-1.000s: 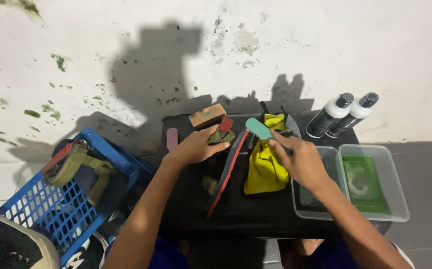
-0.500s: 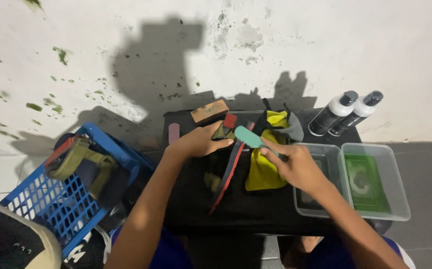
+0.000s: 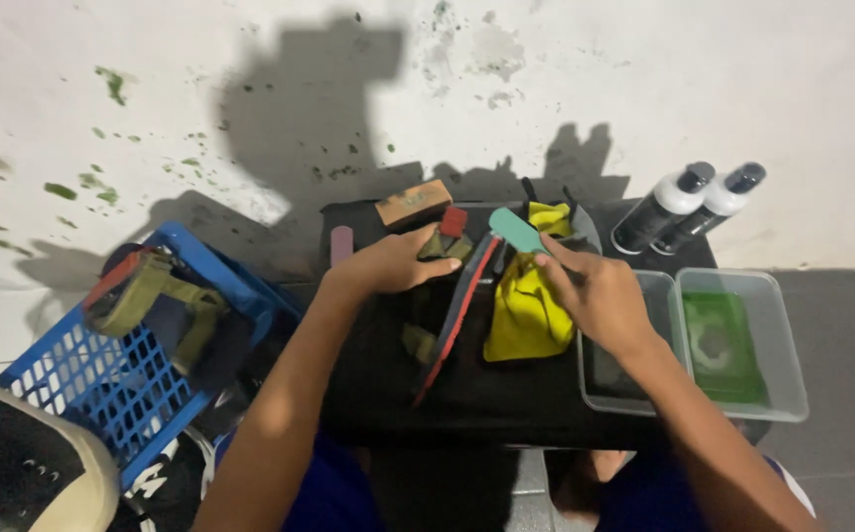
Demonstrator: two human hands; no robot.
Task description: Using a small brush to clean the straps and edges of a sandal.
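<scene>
My left hand [image 3: 400, 264] rests on a long dark curved blade with a red edge [image 3: 455, 315] that lies on a black-covered table [image 3: 506, 404]; its fingers press the blade's upper part near a red block [image 3: 453, 222]. My right hand [image 3: 595, 296] holds a small teal flat stone [image 3: 518, 231] by one end, tilted against the top of the blade. Between my hands lies a yellow cloth [image 3: 526, 307].
A brown rectangular block [image 3: 414, 203] and a pink stick [image 3: 342, 244] lie at the table's back. Two black-and-white bottles [image 3: 689, 205] stand at the right. Two clear tubs [image 3: 733, 340] hold water and a green sponge. A blue crate [image 3: 102, 365] with straps stands at the left.
The teal stone in my right hand has slid left and down along the blade's top. My left hand has stayed on the blade.
</scene>
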